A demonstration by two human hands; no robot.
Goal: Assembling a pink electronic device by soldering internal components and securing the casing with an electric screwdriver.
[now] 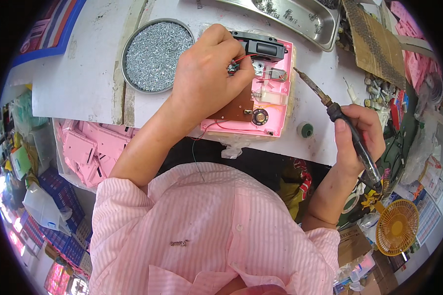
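My right hand (359, 135) grips a soldering iron (355, 129) by its black handle, its worn tip pointing up and left toward a pink plastic housing (280, 120). Over the left part of that housing, my left hand (209, 73) is closed in a pinch on a small dark part with wires (232, 68). A red wire (244, 57) runs from beside these fingers. Inside the housing are a brown circuit board (236, 108), a round speaker (260, 117), a small motor (277, 74) and a black rectangular unit (266, 49). My left hand hides some of the board.
Left of the housing stands a round tray (124, 61) of small metal pins. A steel tray (325, 43) with small springs lies at the back. A green-topped spool (306, 130) sits right of the housing. Pink plastic parts (83, 147) fill a bag at left; a yellow fan (397, 227) stands lower right.
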